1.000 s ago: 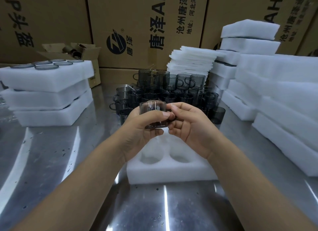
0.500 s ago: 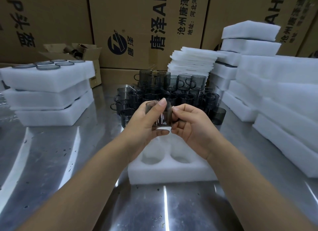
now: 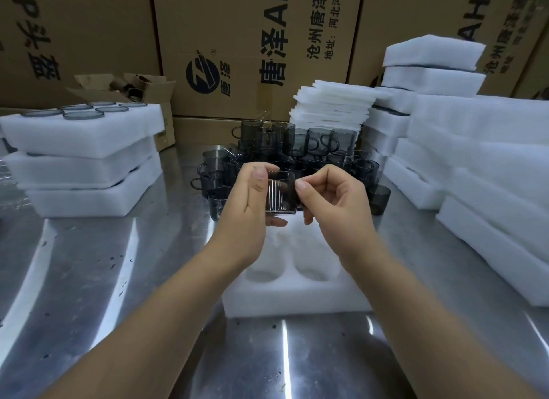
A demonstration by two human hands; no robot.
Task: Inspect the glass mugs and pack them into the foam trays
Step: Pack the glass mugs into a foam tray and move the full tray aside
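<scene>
Over a steel table (image 3: 89, 279) before cardboard cartons (image 3: 237, 36), left hand (image 3: 248, 208) and right hand (image 3: 335, 202) curl fingers (image 3: 259, 178) round one mug (image 3: 280, 195).

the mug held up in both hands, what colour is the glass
Smoky grey, see-through glass mug, held between the left hand and right hand; the head view shows it.

Left hand (image 3: 246, 202), right hand (image 3: 335, 202); bare forearms (image 3: 166, 303)

L grip (image 3: 249, 204), R grip (image 3: 334, 201) raised, fingers curled.
</scene>
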